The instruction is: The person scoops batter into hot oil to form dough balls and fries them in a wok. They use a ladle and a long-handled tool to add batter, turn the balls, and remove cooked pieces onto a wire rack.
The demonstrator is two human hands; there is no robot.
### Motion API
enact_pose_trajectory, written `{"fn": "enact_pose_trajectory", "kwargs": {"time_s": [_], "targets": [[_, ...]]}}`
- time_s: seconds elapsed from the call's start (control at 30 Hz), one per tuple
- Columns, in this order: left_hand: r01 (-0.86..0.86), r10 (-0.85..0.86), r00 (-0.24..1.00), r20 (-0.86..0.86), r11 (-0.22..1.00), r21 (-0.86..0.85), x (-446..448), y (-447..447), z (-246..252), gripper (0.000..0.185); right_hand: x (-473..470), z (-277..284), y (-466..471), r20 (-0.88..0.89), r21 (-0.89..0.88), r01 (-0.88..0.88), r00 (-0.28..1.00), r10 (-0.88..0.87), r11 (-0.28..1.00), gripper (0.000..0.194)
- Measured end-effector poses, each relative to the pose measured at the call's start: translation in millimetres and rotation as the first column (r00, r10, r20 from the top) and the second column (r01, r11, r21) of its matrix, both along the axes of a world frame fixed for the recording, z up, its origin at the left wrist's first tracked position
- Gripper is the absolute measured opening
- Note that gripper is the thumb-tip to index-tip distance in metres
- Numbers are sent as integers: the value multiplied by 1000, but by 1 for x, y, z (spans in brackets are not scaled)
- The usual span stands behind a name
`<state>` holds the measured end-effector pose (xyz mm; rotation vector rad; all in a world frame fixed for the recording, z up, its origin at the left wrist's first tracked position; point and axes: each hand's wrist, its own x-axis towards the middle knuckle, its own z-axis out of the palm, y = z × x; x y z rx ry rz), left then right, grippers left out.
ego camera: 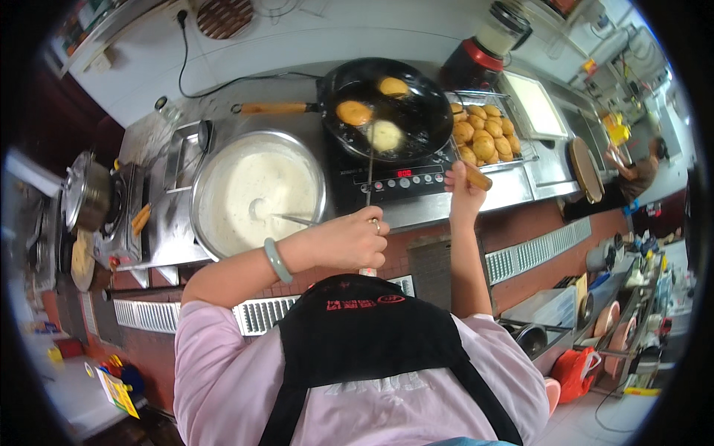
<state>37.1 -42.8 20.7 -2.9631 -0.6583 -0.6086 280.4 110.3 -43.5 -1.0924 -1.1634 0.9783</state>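
Observation:
My left hand (354, 240), with a jade-coloured bangle on its wrist, grips a thin metal rod (369, 181). The rod reaches up over the black frying pan (421, 131), its tip by a pale round of batter (387, 136). Two golden fritters (354, 113) float in the pan's oil. My right hand (467, 195) holds a tool by its wooden handle (478, 177) at the pan's right front; its working end is hard to make out. Left of the pan stands a large steel bowl of white batter (240, 167). A ladle (293, 219) lies in it, partly behind my left forearm.
The pan sits on a lit induction cooker (401, 181), its wooden handle (273, 108) pointing left. Fried balls fill a wire rack (524, 150) to the right. Behind are a blender (479, 56) and a white tray (535, 106). Another person (641, 173) stands far right.

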Motion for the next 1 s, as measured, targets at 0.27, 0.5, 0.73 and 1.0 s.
{"fn": "enact_pose_trajectory", "kwargs": {"time_s": [0.27,0.5,0.73,1.0], "targets": [[-10,-16,840,542,999,44,-7,8,6,24,12,-29,-23,52,-352,-62,995,85,934,41],[-123,1,-184,983,992,-24,-62,-73,27,22,-49,-82,-119,704,-213,-566,476,527,796,42],[-248,34,-456,890,955,-163,-102,-224,41,27,-145,-96,-145,138,-184,-706,671,729,684,27],[-512,-54,-508,859,821,-252,-104,-284,19,28,-245,-58,-121,9,-319,-770,580,815,552,17]]}}
